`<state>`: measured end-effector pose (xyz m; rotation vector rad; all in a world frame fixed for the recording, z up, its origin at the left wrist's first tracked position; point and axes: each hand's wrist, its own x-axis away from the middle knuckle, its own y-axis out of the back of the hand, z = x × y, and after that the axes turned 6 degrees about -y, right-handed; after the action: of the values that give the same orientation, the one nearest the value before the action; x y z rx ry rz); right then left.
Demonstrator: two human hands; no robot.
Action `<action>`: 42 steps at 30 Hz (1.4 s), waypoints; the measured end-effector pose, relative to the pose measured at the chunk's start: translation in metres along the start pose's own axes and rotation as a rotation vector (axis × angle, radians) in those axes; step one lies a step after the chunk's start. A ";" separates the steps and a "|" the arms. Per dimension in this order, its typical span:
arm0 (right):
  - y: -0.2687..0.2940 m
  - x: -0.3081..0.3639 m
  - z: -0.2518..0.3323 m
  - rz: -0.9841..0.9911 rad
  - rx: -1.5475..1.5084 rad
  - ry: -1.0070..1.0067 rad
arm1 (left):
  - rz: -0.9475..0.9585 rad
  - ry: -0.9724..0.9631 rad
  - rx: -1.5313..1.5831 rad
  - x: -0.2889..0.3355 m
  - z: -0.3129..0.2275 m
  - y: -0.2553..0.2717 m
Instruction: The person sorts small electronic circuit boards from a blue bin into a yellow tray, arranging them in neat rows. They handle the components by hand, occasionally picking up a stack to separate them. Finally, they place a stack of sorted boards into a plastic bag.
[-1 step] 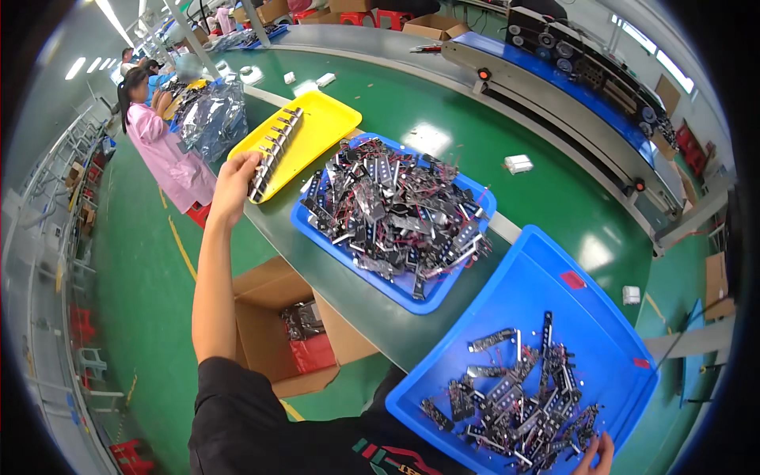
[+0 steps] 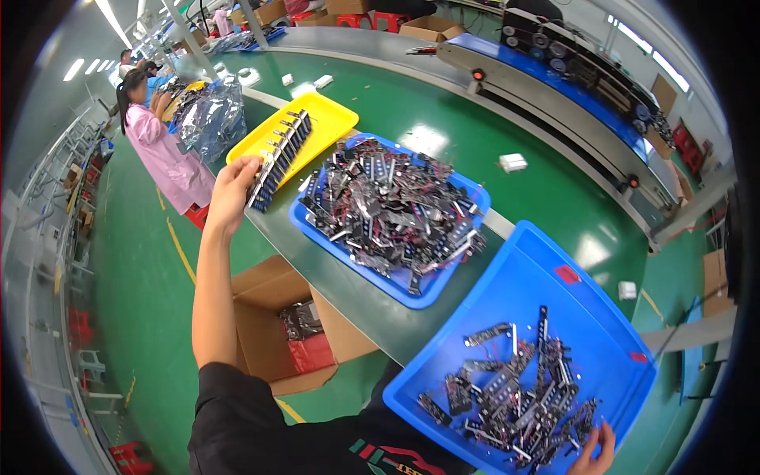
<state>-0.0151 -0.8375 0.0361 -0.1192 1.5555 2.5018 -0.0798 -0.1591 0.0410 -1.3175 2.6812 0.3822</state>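
Note:
My left hand (image 2: 235, 186) is closed on the near end of a row of dark strip-shaped parts (image 2: 283, 154) with pale ends, lined up side by side. This row lies slantwise over the yellow tray (image 2: 336, 119), its lower end overhanging the tray's near edge. My right hand (image 2: 595, 453) is at the lower right inside a deep blue bin (image 2: 586, 317), fingers bent beside a loose heap of small black electronic modules (image 2: 507, 388) with wires. Whatever its fingers hold, if anything, is hidden. Between the hands stands a blue tray (image 2: 423, 301) piled with similar modules (image 2: 396, 206).
Beneath the bench edge stands an open cardboard box (image 2: 269, 348) with dark and red packages inside. A clear plastic bag (image 2: 210, 119) lies past the yellow tray, near a person in pink (image 2: 162, 158). Across the green surface runs a conveyor (image 2: 546, 103).
My left hand has turned the row of parts, so their broad bluish-dark sides show instead of a narrow edge. My right hand stays in nearly the same place.

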 end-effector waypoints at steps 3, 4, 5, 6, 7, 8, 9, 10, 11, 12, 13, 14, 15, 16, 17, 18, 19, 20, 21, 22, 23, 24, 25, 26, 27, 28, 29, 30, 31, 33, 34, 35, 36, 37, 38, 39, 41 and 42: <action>-0.012 -0.025 -0.032 0.072 -0.308 0.275 | 0.172 0.053 0.208 0.069 -0.055 -0.023; -0.002 -0.030 -0.007 0.118 -0.407 0.301 | 0.269 0.075 0.315 0.089 -0.077 -0.051; 0.002 -0.034 0.015 0.129 -0.485 0.339 | 0.408 0.085 0.419 0.109 -0.093 -0.073; 0.005 -0.038 0.037 0.140 -0.559 0.379 | 0.522 0.145 0.455 0.126 -0.105 -0.095; 0.006 -0.041 0.054 0.114 -0.600 0.439 | 0.636 0.215 0.490 0.143 -0.109 -0.115; 0.005 -0.044 0.065 0.133 -0.707 0.463 | 0.753 0.293 0.541 0.158 -0.110 -0.135; 0.009 -0.047 0.071 0.191 -0.759 0.471 | 0.879 0.370 0.590 0.171 -0.110 -0.158; 0.013 -0.050 0.070 0.267 -0.830 0.461 | 0.978 0.433 0.639 0.186 -0.117 -0.187; 0.015 -0.053 0.064 0.319 -0.853 0.466 | 1.092 0.481 0.644 0.194 -0.117 -0.208; 0.017 -0.059 0.053 0.421 -0.863 0.438 | 1.162 0.533 0.660 0.203 -0.119 -0.231; 0.015 -0.062 0.044 0.543 -0.885 0.417 | 1.207 0.589 0.669 0.211 -0.120 -0.246; 0.012 -0.059 0.034 0.553 -0.976 0.285 | 1.236 0.650 0.670 0.217 -0.120 -0.263; 0.010 -0.056 0.024 0.553 -1.071 0.154 | 1.272 0.645 0.654 0.222 -0.113 -0.278; 0.008 -0.053 0.016 0.555 -1.171 0.026 | 1.261 0.676 0.654 0.230 -0.115 -0.290; 0.009 -0.053 0.007 0.517 -1.196 -0.013 | 1.245 0.706 0.652 0.238 -0.117 -0.301; 0.009 -0.052 0.000 0.483 -1.220 -0.050 | 1.246 0.638 0.600 0.246 -0.109 -0.312; 0.006 -0.052 -0.006 0.452 -1.253 -0.087 | 1.236 0.646 0.587 0.254 -0.115 -0.319; 0.004 -0.054 -0.011 0.446 -1.238 -0.161 | 1.264 0.594 0.521 0.257 -0.111 -0.321; -0.001 -0.054 -0.016 0.403 -1.180 -0.146 | 1.289 0.540 0.458 0.259 -0.106 -0.323; -0.008 -0.055 -0.020 0.363 -1.123 -0.127 | 1.262 0.590 0.423 0.261 -0.108 -0.324; -0.015 -0.055 -0.024 0.326 -1.065 -0.107 | 1.239 0.524 0.357 0.263 -0.106 -0.325; -0.025 -0.055 -0.027 0.217 -0.882 -0.020 | 1.215 0.457 0.292 0.266 -0.102 -0.326; -0.026 -0.054 -0.022 0.118 -0.737 0.083 | 1.183 0.388 0.229 0.267 -0.100 -0.327; -0.024 -0.053 -0.015 0.021 -0.589 0.183 | 1.161 0.346 0.193 0.267 -0.104 -0.327; -0.025 -0.052 -0.011 -0.073 -0.438 0.280 | 1.163 0.313 0.185 0.267 -0.103 -0.327; -0.028 -0.053 -0.013 -0.117 -0.434 0.295 | 1.167 0.276 0.185 0.266 -0.102 -0.327; -0.029 -0.053 -0.012 -0.050 -0.583 0.185 | 1.170 0.240 0.185 0.266 -0.101 -0.326; -0.030 -0.052 -0.010 0.017 -0.731 0.073 | 1.186 0.241 0.210 0.266 -0.099 -0.325; -0.031 -0.054 -0.009 0.086 -0.876 -0.033 | 1.195 0.238 0.231 0.266 -0.099 -0.324; -0.030 -0.056 -0.011 0.247 -1.066 -0.104 | 1.212 0.234 0.272 0.265 -0.098 -0.322; -0.029 -0.057 -0.013 0.332 -1.159 -0.141 | 1.210 0.237 0.244 0.264 -0.098 -0.321; -0.029 -0.058 -0.014 0.419 -1.251 -0.180 | 1.204 0.226 0.248 0.264 -0.097 -0.321; -0.032 -0.058 -0.015 0.405 -1.290 -0.167 | 1.198 0.216 0.252 0.265 -0.096 -0.321; -0.034 -0.056 -0.013 0.344 -1.201 -0.144 | 1.192 0.206 0.255 0.265 -0.096 -0.321; -0.036 -0.052 -0.011 0.285 -1.112 -0.125 | 1.185 0.217 0.233 0.267 -0.097 -0.322; -0.037 -0.050 -0.010 0.225 -1.022 -0.105 | 1.178 0.228 0.211 0.269 -0.099 -0.323; -0.036 -0.048 -0.005 0.029 -0.756 0.194 | 1.175 0.238 0.219 0.272 -0.099 -0.323; -0.034 -0.048 -0.003 -0.067 -0.617 0.340 | 1.177 0.237 0.248 0.273 -0.097 -0.323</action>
<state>0.0385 -0.8317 0.0127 -0.6974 0.7833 2.9215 0.0090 -0.5832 0.0180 0.4174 3.2444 -0.0418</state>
